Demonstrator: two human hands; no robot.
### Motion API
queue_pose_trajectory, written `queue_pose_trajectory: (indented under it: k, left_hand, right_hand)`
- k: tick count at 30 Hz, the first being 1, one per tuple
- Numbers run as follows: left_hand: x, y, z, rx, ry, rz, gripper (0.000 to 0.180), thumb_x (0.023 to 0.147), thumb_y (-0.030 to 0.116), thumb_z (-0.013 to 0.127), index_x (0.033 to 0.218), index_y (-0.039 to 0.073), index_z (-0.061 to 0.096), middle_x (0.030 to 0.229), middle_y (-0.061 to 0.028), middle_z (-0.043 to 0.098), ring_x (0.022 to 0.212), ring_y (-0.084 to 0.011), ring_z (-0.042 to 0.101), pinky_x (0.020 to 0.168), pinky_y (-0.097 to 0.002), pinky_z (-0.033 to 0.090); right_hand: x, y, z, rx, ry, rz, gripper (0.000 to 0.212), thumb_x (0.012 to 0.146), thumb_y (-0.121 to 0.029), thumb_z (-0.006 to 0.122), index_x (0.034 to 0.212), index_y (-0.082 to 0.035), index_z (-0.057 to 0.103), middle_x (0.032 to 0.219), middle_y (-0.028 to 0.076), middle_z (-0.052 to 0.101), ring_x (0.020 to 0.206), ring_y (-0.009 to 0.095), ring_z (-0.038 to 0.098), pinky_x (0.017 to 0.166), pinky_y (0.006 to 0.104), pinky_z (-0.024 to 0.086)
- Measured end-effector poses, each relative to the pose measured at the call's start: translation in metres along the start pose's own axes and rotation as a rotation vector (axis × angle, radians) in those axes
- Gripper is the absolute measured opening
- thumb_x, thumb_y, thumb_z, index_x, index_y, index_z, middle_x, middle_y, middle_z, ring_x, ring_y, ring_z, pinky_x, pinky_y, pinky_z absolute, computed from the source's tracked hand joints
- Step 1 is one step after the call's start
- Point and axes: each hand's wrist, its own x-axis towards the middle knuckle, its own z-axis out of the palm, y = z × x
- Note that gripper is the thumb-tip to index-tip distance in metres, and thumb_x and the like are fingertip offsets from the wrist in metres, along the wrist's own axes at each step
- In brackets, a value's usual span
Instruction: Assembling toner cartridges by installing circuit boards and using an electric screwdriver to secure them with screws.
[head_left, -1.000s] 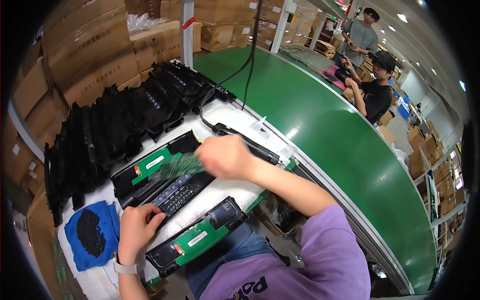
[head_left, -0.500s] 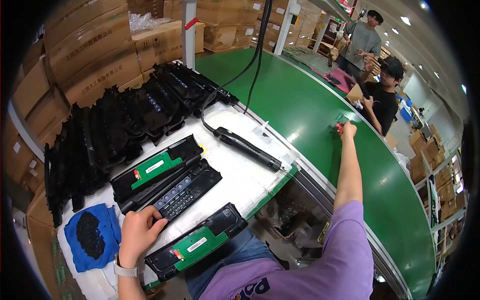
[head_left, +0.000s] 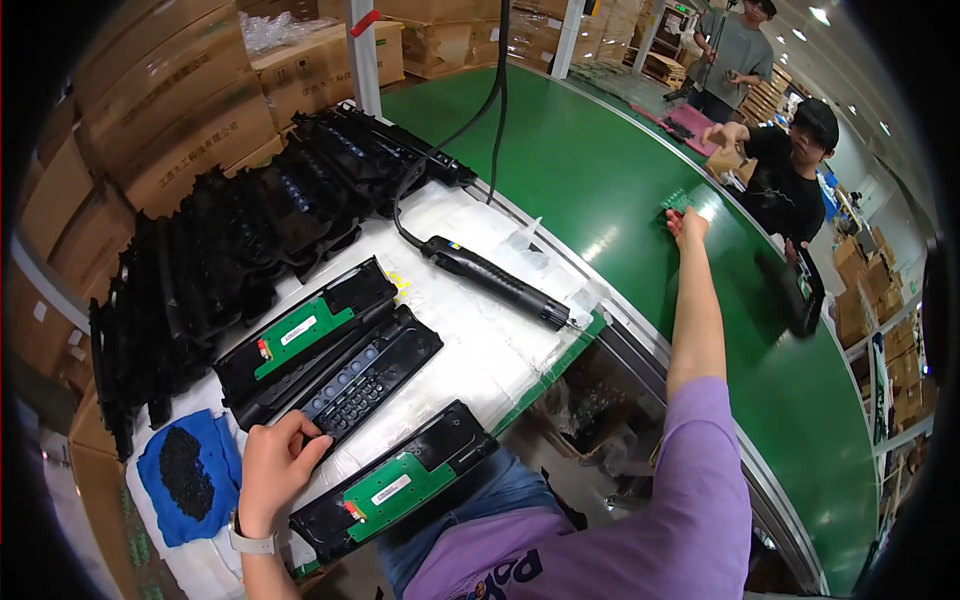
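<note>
My left hand [head_left: 280, 462] pinches the near end of a black plastic housing [head_left: 385, 375] that has rows of grey-black keys. Far out to the right, over the green belt, my right hand [head_left: 688, 228] is closed on a small green circuit board [head_left: 673, 202]; a red part shows at its fingers. Left of the keypad housing lies another black housing [head_left: 375, 282] with a green board [head_left: 305, 327] in it. A third housing [head_left: 455, 440] with a green board [head_left: 392, 490] rests at the table's front edge, close to my body.
A black electric screwdriver [head_left: 495, 285] lies on the white table cover [head_left: 470, 365], its cord running upward. Black housings [head_left: 250, 220] stand in a row at the back left. Black screws [head_left: 187, 475] are heaped on blue cloth [head_left: 225, 450]. Across the green belt [head_left: 560, 170], a co-worker [head_left: 785, 180] holds a black housing [head_left: 800, 290].
My right hand and the green board have shifted slightly left and up. The co-worker has brought a black housing over the belt's far edge and stretched an arm out. My left hand stays put.
</note>
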Motion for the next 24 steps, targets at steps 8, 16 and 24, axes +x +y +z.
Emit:
queue_pose_trajectory:
  k: [8,16,24]
  left_hand:
    - [0.002,0.004,0.002,-0.044,-0.003,-0.006,0.015,0.071,0.006,0.069,0.069,-0.001,0.056,0.044,-0.0058,0.036,0.04,-0.0108,0.031,0.042,-0.0271,0.024]
    - [-0.007,0.004,-0.005,0.057,-0.004,-0.027,0.018,0.074,0.014,0.07,0.071,0.003,0.057,0.046,-0.0097,0.043,0.039,-0.0227,0.043,0.042,-0.0326,0.031]
    - [-0.006,-0.011,-0.003,0.08,0.055,0.143,0.016,0.076,0.017,0.069,0.074,0.005,0.058,0.048,-0.0096,0.048,0.043,-0.0251,0.049,0.044,-0.0332,0.034]
  right_hand:
    - [0.013,0.002,-0.006,0.041,0.008,-0.01,0.016,0.092,-0.008,0.042,0.101,0.005,0.043,0.082,0.017,0.061,0.069,0.027,0.066,0.05,0.0375,0.055]
    - [0.008,0.02,0.022,-0.594,0.06,-0.239,0.014,0.078,-0.003,0.052,0.086,0.008,0.054,0.082,0.017,0.063,0.074,0.027,0.068,0.053,0.0372,0.056]
    - [0.03,-0.008,0.016,-1.355,0.143,-1.022,0.032,0.074,-0.019,0.057,0.1,-0.002,0.063,0.086,0.018,0.064,0.087,0.038,0.061,0.079,0.0458,0.048]
